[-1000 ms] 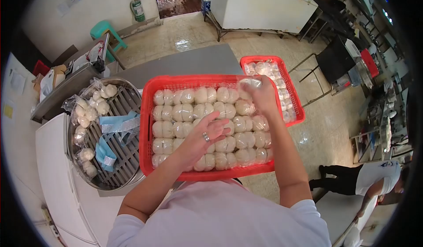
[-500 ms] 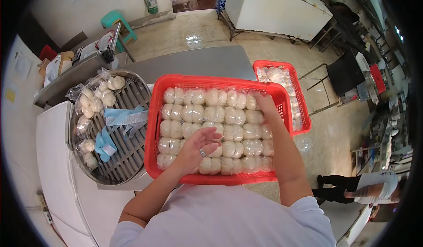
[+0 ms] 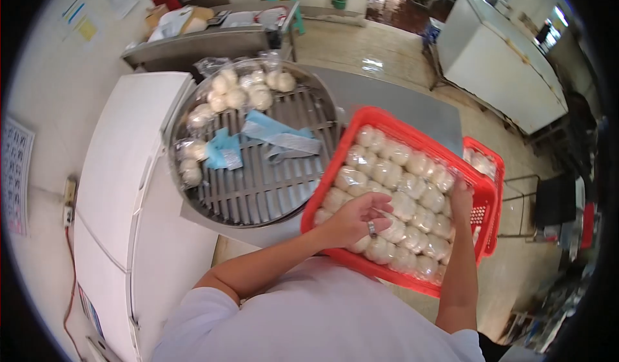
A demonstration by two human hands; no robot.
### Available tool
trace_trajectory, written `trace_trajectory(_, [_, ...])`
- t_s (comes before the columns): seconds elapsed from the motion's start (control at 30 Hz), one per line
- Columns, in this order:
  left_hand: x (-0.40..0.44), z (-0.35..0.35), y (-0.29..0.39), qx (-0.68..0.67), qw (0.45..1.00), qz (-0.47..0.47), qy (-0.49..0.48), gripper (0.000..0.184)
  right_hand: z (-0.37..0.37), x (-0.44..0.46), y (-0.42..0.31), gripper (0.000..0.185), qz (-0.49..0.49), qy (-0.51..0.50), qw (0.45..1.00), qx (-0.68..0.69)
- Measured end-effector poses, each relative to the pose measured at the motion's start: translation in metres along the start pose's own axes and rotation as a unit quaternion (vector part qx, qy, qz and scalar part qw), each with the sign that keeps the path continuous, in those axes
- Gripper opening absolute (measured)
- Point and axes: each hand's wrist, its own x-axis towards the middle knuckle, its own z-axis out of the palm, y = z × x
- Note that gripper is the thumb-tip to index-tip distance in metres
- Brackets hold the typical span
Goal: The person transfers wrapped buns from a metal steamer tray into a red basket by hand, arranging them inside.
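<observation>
A red plastic basket (image 3: 380, 118) holds rows of white round buns (image 3: 403, 204) in clear plastic bags. Over its near part hovers my left hand (image 3: 358, 221), palm side toward the buns, fingers loosely bent and apart, with a ring on one finger and nothing held. At the basket's right end, my right hand (image 3: 461, 202) reaches down with bent fingers against the end of a bag of buns; its fingertips are partly hidden. Left of the basket, a round metal steamer tray (image 3: 271, 191) carries several bagged buns (image 3: 235, 91) and light blue strips (image 3: 277, 133).
A second red basket (image 3: 493, 152) with bagged goods sits beyond the first, lower down. A white freezer (image 3: 122, 149) stands at the left, a steel table (image 3: 400, 97) beneath the baskets' far side. Another large white freezer (image 3: 500, 59) and a dark chair (image 3: 561, 197) are at the right.
My view has swung left, so basket and tray appear shifted right and turned. Both hands stay at the basket; my right hand sits slightly nearer along its right end.
</observation>
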Motion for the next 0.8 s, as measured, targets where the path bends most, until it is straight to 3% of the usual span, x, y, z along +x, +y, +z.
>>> trace_trajectory(0.07, [-0.009,-0.020,0.010,0.005,0.999,0.042,0.017,0.049,0.023,0.021,0.023,0.092,-0.003,0.018,0.989,-0.144])
trace_trajectory(0.13, [-0.018,-0.050,0.023,0.011,0.993,0.103,0.051,0.048,0.029,0.004,0.017,0.093,-0.009,0.053,0.994,-0.098])
trace_trajectory(0.17, [-0.023,-0.066,0.033,0.023,0.985,0.113,0.127,0.044,0.031,-0.003,0.012,0.095,-0.011,0.071,0.995,-0.075])
trace_trajectory(0.23, [-0.045,-0.118,0.065,0.246,0.919,0.135,0.276,0.042,0.029,-0.037,-0.019,0.094,-0.021,0.063,0.986,-0.155])
trace_trajectory(0.3, [-0.069,-0.192,0.074,0.465,0.750,0.178,0.436,0.044,0.037,-0.057,-0.031,0.091,-0.030,0.045,0.971,-0.232])
trace_trajectory(0.33, [-0.083,-0.251,0.069,0.559,0.669,0.198,0.448,0.054,0.045,-0.062,-0.028,0.090,-0.051,0.052,0.974,-0.215])
trace_trajectory(0.43, [-0.140,-0.357,0.080,0.727,0.428,-0.028,0.535,0.052,0.057,-0.076,-0.028,0.086,-0.104,0.055,0.979,-0.165])
trace_trajectory(0.5, [-0.170,-0.385,0.090,0.726,0.434,-0.245,0.474,0.036,0.053,-0.094,-0.044,0.082,-0.132,0.030,0.981,-0.136])
trace_trajectory(0.6, [-0.191,-0.409,0.093,0.788,0.413,-0.059,0.453,0.021,0.046,-0.131,-0.085,0.074,-0.188,0.033,0.980,-0.055])
trace_trajectory(0.7, [-0.186,-0.388,0.113,0.610,0.598,-0.070,0.516,0.018,0.044,-0.168,-0.122,0.064,-0.235,0.045,0.971,0.030])
trace_trajectory(0.8, [-0.177,-0.352,0.123,0.594,0.601,0.227,0.484,0.019,0.033,-0.205,-0.164,0.061,-0.288,0.018,0.948,0.136])
